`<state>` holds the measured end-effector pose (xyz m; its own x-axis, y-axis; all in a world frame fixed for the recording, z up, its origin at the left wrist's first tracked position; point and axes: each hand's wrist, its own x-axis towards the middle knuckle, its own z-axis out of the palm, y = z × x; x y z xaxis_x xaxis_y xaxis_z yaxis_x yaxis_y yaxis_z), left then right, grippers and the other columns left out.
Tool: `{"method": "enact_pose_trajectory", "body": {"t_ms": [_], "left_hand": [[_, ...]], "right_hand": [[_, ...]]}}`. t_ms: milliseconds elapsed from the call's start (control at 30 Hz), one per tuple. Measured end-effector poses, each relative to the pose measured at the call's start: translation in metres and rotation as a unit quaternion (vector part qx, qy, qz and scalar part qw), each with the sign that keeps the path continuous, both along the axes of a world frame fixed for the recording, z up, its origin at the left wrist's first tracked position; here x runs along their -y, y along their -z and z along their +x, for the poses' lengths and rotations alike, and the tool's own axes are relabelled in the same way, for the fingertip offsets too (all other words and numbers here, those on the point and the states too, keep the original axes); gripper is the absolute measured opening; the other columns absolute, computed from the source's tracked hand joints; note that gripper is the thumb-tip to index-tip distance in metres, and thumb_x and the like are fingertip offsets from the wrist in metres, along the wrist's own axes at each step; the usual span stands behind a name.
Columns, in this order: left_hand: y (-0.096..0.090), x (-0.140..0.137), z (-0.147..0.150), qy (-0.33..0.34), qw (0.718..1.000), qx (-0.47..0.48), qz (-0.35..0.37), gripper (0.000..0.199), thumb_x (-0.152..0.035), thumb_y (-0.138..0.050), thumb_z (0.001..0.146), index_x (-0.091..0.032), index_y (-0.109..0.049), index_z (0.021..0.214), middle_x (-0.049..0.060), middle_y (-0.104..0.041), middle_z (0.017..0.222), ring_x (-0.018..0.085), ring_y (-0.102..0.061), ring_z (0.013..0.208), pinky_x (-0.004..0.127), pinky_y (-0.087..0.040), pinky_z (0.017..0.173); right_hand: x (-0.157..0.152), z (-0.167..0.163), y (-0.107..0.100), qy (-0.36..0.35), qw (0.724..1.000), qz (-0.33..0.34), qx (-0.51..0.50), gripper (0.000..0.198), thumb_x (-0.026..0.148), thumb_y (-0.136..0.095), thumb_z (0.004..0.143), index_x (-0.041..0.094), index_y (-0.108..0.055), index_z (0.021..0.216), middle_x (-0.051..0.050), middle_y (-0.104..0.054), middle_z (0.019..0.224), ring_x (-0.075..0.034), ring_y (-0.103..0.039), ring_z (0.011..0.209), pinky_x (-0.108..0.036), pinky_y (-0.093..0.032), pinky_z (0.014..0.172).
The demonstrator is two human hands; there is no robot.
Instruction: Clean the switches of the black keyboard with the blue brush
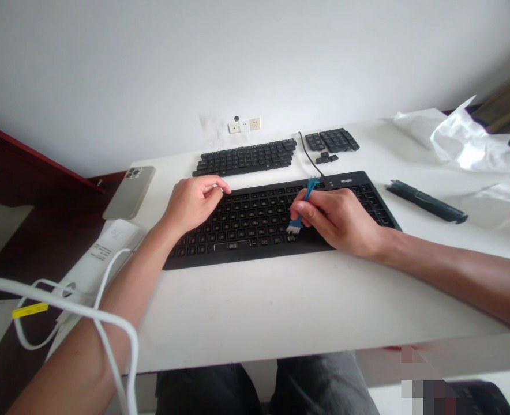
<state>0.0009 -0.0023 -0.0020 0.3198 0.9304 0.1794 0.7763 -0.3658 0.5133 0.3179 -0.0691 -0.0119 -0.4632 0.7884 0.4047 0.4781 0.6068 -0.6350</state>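
Note:
A black keyboard (259, 216) with its keycaps off, showing bare switches, lies on the white table. My right hand (341, 222) is closed round a small blue brush (310, 189), pinched between thumb and fingers. The brush slants, its pale bristles down at the switches in the lower middle of the keyboard. At the upper left of the keyboard rests my left hand (194, 202), fingers loosely bent, thumb and index finger apart, nothing between them. Its other fingers are mostly hidden. Removed black keycaps (246, 157) stand in rows behind the keyboard, with more keycaps (335, 140) farther right.
A phone (129, 193) and a white power strip (94, 259) lie at the left, with a white cable (103, 316) looping across my left forearm. Right of the keyboard are a long dark piece (426, 200) and crumpled white plastic (462, 141). The wall has sockets (244, 125).

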Motion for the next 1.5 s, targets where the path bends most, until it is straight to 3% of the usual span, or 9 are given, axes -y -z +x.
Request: {"method": "enact_pose_trajectory", "body": {"t_ms": [333,467,833,1000,1133,1233,1367,1500], "left_hand": [[-0.0002,0.0001,0.0001,-0.001,1.000,-0.001,0.002,0.027,-0.025,-0.057,0.094,-0.023,-0.084,0.092,-0.004,-0.051,0.051,0.013,-0.039,0.051,0.030,-0.032,0.062],[0.0000,-0.0003,0.0004,-0.002,1.000,-0.004,0.002,0.027,-0.025,-0.057,0.094,-0.023,-0.085,0.093,-0.004,-0.052,0.052,0.012,-0.039,0.051,0.030,-0.032,0.062],[-0.0006,0.0003,0.0007,-0.003,1.000,-0.003,0.001,0.027,-0.025,-0.058,0.094,-0.022,-0.085,0.092,-0.004,-0.051,0.051,0.012,-0.039,0.051,0.030,-0.032,0.062],[0.0002,0.0001,0.0002,-0.004,1.000,-0.002,0.001,0.027,-0.025,-0.058,0.094,-0.023,-0.085,0.093,-0.005,-0.051,0.051,0.012,-0.039,0.050,0.030,-0.032,0.062],[0.0005,0.0000,0.0003,-0.004,1.000,-0.002,0.002,0.027,-0.025,-0.058,0.094,-0.023,-0.085,0.093,-0.005,-0.051,0.051,0.012,-0.040,0.050,0.030,-0.032,0.062],[0.0001,0.0000,0.0004,-0.004,1.000,-0.004,0.001,0.027,-0.025,-0.058,0.094,-0.023,-0.085,0.093,-0.005,-0.051,0.051,0.012,-0.040,0.050,0.030,-0.032,0.062],[-0.0002,0.0003,0.0006,-0.004,1.000,-0.003,0.001,0.027,-0.025,-0.058,0.094,-0.022,-0.085,0.093,-0.004,-0.053,0.052,0.012,-0.040,0.051,0.030,-0.032,0.062],[-0.0004,0.0005,0.0010,-0.005,1.000,-0.002,-0.001,0.028,-0.025,-0.057,0.094,-0.022,-0.085,0.093,-0.004,-0.053,0.052,0.012,-0.040,0.051,0.030,-0.032,0.062]], "right_hand": [[-0.0004,-0.0010,-0.0010,-0.010,1.000,-0.005,0.002,0.041,0.040,-0.049,0.117,0.018,-0.071,0.090,0.002,-0.066,0.065,-0.009,-0.055,0.051,-0.025,-0.041,0.053],[0.0004,-0.0016,-0.0018,0.021,1.000,0.019,-0.006,0.040,0.039,-0.048,0.117,0.017,-0.071,0.091,0.001,-0.068,0.069,-0.010,-0.056,0.053,-0.025,-0.041,0.055],[-0.0003,-0.0012,-0.0015,-0.019,1.000,0.001,0.002,0.039,0.037,-0.049,0.116,0.017,-0.071,0.090,0.001,-0.067,0.067,-0.009,-0.056,0.051,-0.024,-0.041,0.054],[-0.0015,-0.0013,-0.0007,0.014,1.000,-0.004,0.010,0.040,0.037,-0.049,0.116,0.017,-0.072,0.090,0.001,-0.067,0.066,-0.009,-0.056,0.052,-0.024,-0.041,0.054],[0.0000,-0.0005,-0.0003,-0.006,1.000,0.006,-0.001,0.042,0.041,-0.049,0.116,0.017,-0.072,0.090,0.001,-0.067,0.067,-0.009,-0.053,0.051,-0.025,-0.040,0.054],[0.0009,-0.0004,-0.0004,0.040,0.999,0.014,-0.003,0.041,0.040,-0.049,0.116,0.018,-0.072,0.091,0.001,-0.066,0.067,-0.010,-0.053,0.052,-0.026,-0.040,0.054],[0.0003,-0.0008,-0.0006,-0.005,1.000,0.006,0.006,0.040,0.039,-0.050,0.116,0.018,-0.071,0.090,0.000,-0.068,0.068,-0.010,-0.057,0.054,-0.025,-0.042,0.056],[0.0003,-0.0013,-0.0009,0.029,1.000,0.005,0.007,0.039,0.037,-0.050,0.116,0.018,-0.071,0.090,0.001,-0.067,0.067,-0.010,-0.055,0.053,-0.026,-0.041,0.056]]}}
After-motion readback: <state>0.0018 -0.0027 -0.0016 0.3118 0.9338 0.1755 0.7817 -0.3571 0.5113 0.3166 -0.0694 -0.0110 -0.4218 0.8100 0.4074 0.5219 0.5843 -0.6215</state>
